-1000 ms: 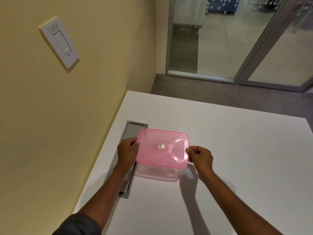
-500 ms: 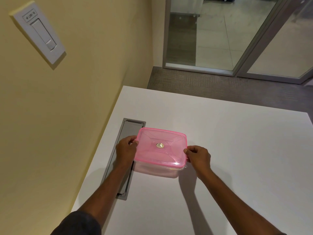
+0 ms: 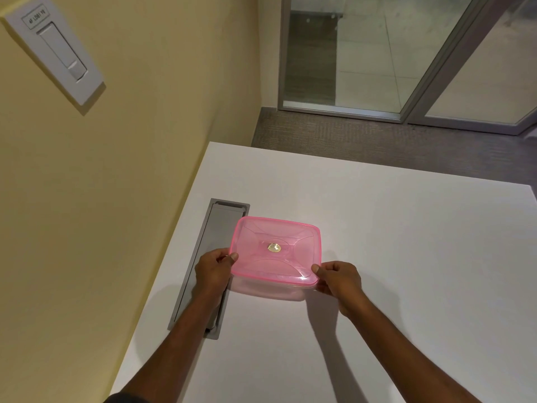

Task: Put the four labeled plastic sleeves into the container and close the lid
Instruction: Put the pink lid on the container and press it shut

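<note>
Pink lid on container, both hands pinching its near corners, on the worktop beside the wall.

Left hand (image 3: 214,270) grip: thumb over, fingers under the lid (image 3: 276,250) at its near-left corner, above the grey cable tray (image 3: 216,225). Container (image 3: 270,290) sits mid-left on the worktop (image 3: 406,257); thin translucent plastic, likely light, flexy and a bit slick, so hold the rim edges, not the bowed centre. Sleeves not discernible through the lid. Right hand (image 3: 338,279) grip pinches the near-right corner. Near edge looks not fully snapped; judgement only.
</note>
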`<control>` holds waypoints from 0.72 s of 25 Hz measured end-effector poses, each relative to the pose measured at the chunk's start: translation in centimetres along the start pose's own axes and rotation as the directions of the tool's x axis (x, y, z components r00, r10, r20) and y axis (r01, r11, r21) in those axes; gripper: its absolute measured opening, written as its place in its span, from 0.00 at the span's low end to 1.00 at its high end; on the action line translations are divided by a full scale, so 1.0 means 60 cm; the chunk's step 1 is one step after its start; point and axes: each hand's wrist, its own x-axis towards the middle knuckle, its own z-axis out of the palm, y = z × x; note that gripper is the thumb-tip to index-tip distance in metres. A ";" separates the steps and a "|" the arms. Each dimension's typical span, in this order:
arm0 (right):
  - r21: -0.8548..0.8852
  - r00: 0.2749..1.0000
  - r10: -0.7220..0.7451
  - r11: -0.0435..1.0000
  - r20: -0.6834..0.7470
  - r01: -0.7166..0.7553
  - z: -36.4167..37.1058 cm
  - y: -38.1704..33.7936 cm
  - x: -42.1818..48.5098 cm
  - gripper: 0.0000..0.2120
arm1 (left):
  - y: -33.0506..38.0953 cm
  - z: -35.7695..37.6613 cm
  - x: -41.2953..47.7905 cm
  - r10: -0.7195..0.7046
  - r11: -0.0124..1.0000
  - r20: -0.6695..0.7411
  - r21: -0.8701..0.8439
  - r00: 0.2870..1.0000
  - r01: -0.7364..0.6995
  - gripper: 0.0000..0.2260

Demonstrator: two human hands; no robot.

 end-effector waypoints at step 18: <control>-0.044 0.998 0.021 0.999 -0.053 -0.023 0.016 0.018 -0.018 0.12 | -0.007 0.012 -0.018 0.057 0.997 -0.048 0.054 0.997 -0.054 0.07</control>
